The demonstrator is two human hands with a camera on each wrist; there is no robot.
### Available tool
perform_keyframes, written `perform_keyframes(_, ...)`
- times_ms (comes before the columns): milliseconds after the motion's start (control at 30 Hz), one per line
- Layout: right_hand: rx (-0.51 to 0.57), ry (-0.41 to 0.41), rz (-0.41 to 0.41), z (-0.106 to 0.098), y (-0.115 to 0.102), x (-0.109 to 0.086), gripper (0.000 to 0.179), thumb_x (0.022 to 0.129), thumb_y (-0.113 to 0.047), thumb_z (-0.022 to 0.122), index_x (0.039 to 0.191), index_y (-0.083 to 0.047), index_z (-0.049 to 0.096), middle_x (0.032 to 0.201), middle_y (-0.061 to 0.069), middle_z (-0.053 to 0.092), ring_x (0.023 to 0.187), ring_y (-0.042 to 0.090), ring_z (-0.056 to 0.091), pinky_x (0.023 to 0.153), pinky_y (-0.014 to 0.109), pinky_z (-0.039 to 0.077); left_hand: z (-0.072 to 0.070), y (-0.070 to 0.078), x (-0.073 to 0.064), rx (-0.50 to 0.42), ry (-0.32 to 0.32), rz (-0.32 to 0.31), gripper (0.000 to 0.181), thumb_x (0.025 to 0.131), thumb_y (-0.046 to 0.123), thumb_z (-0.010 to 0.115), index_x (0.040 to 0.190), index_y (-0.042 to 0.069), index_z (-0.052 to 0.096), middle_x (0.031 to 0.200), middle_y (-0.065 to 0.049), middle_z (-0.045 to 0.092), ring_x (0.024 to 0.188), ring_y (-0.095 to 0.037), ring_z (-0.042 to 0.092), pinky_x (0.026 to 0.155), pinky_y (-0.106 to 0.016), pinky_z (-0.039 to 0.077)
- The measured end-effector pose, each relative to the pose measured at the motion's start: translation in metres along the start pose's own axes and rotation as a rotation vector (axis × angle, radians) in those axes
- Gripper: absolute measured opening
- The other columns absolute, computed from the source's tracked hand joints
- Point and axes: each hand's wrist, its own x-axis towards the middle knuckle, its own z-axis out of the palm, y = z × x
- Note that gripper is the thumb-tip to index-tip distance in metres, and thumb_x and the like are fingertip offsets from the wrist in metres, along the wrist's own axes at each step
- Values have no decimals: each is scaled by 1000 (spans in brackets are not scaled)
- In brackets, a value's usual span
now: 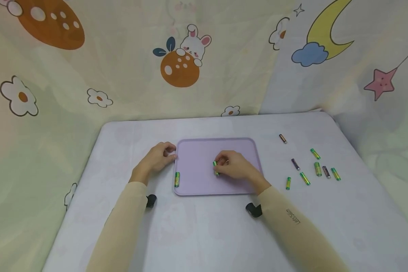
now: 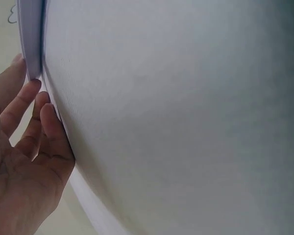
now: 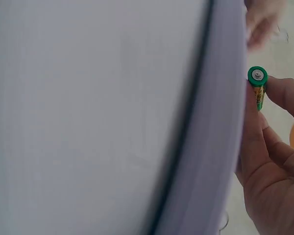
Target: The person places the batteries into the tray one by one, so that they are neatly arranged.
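A shallow lilac tray (image 1: 197, 151) lies on the white table. Against its left edge rests my left hand (image 1: 159, 156), relaxed, with thumb and index fingertips touching the rim; the left wrist view shows this hand (image 2: 34, 152) at the tray's side (image 2: 33, 34). My right hand (image 1: 236, 165) is over the middle of the tray and pinches a green-and-yellow battery (image 1: 215, 169) between thumb and fingers. In the right wrist view the battery's metal tip end (image 3: 257, 75) faces the camera. Another green-and-yellow battery (image 1: 177, 179) lies inside the tray along the left wall.
Right of the tray, several loose batteries are scattered: green ones such as a thicker battery (image 1: 317, 169) and a slim battery (image 1: 288, 183), and dark ones such as a brown battery (image 1: 283, 138). A patterned cloth (image 1: 129, 68) hangs behind the table.
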Motion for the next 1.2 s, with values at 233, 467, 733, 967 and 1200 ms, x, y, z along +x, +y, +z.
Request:
perform_keyframes(233,29,-46,39,40,-25,10,16,90,-20,75,97,-11,64,80,-3,68,71,13,63,68,28,47,-3,1,1,-1,-11,-2,42,101,29,66,138,12,57,131,-10,57,115,-28,53,100,-47,44)
perform_keyframes(467,26,-68,63,63,-43,22,17,90,-20,75,95,-11,62,75,-4,68,66,10,64,63,24,47,-2,-3,3,-2,-10,0,42,101,30,66,138,12,58,131,-10,57,115,-28,54,100,-47,44)
perform_keyframes(733,19,-60,108,79,-60,34,18,89,-20,76,92,-9,62,71,-4,69,62,8,68,61,24,49,-3,-1,4,-11,-14,14,41,101,29,67,137,11,58,130,-11,58,113,-29,55,99,-46,45)
perform_keyframes(967,-43,-58,120,83,-69,41,23,90,-26,79,92,-9,63,71,-3,68,62,8,64,59,24,48,-3,-1,4,-25,-14,18,42,101,27,67,137,10,59,131,-13,58,113,-30,55,99,-47,44)
perform_keyframes(1200,-36,-105,81,80,-67,35,36,94,-32,75,115,-8,59,83,-4,71,74,9,63,69,28,51,-3,-3,6,-16,-8,23,42,100,27,67,137,10,59,130,-13,58,112,-29,55,98,-47,45)
